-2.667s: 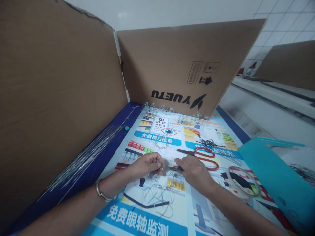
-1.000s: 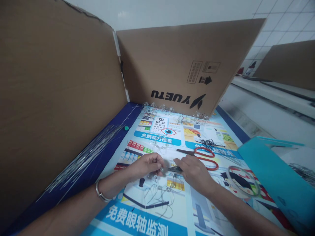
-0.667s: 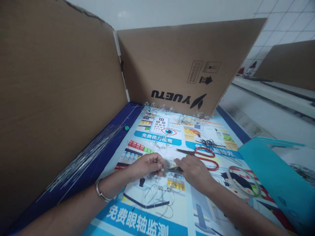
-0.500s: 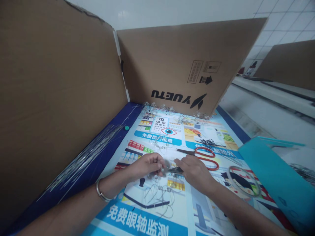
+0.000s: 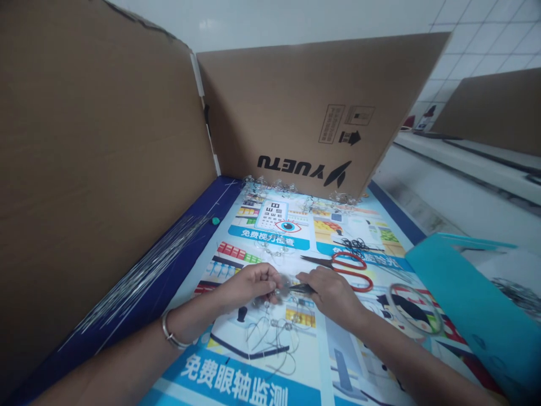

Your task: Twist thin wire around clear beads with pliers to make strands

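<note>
With fingers and thumb pinched together, my left hand (image 5: 262, 283) holds a small clear, shiny piece of wirework (image 5: 284, 283). My right hand (image 5: 332, 290) is closed round a pair of pliers (image 5: 301, 288), whose dark, narrow jaws point left and meet the piece. Whether the jaws grip it is too blurred to tell. Below the hands lie thin curled wires with small clear beads (image 5: 276, 332). Just beyond my right hand rest scissors (image 5: 349, 269) with red handles, their blades pointing left.
Long straight wires (image 5: 139, 270) lie at left beside a small green object (image 5: 215, 221). Clear wire pieces (image 5: 344, 197) line the foot of the cardboard panel (image 5: 296, 101). Dark wire bits (image 5: 355, 244), a clear ring (image 5: 416, 309) and a turquoise box (image 5: 460, 304) are on the right.
The clear piece has turned slightly between my left fingers and the plier tips. Both hands stay almost in place; the whole view has shifted a little.
</note>
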Motion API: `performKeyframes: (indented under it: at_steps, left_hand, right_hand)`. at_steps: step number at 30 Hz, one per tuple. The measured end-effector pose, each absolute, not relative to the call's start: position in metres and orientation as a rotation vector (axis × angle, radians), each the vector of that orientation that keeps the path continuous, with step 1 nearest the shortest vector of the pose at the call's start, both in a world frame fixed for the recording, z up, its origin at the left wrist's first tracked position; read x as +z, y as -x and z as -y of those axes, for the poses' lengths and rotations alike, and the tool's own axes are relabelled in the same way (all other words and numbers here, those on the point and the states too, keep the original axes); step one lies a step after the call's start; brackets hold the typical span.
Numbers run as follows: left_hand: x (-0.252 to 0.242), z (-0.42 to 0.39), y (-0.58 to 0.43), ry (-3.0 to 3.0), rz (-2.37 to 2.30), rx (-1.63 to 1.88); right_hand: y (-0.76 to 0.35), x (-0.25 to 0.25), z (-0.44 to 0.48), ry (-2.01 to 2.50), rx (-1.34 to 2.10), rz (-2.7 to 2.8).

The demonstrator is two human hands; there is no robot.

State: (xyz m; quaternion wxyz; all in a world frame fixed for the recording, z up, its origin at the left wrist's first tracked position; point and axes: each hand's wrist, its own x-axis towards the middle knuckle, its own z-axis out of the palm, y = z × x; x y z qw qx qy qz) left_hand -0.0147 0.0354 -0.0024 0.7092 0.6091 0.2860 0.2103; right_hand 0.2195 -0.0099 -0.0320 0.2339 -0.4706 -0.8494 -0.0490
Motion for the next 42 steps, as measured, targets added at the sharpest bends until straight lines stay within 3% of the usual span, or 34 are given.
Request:
performKeyframes:
  at_steps: [16,34,42]
  left_hand:
    - [-0.004,-0.036,0.012,-1.313,-0.591,0.456]
    - [0.003,-0.034,0.012,-1.338,-0.644,0.449]
    - [0.001,-0.034,0.014,-1.44,-0.676,0.401]
  right_hand:
    - [-0.216,-0.028,0.01,1.459,0.011,2.358]
    - [-0.212,-0.022,0.012,1.361,-0.202,2.432]
    - [-0.213,-0.026,0.012,1.428,-0.105,2.358]
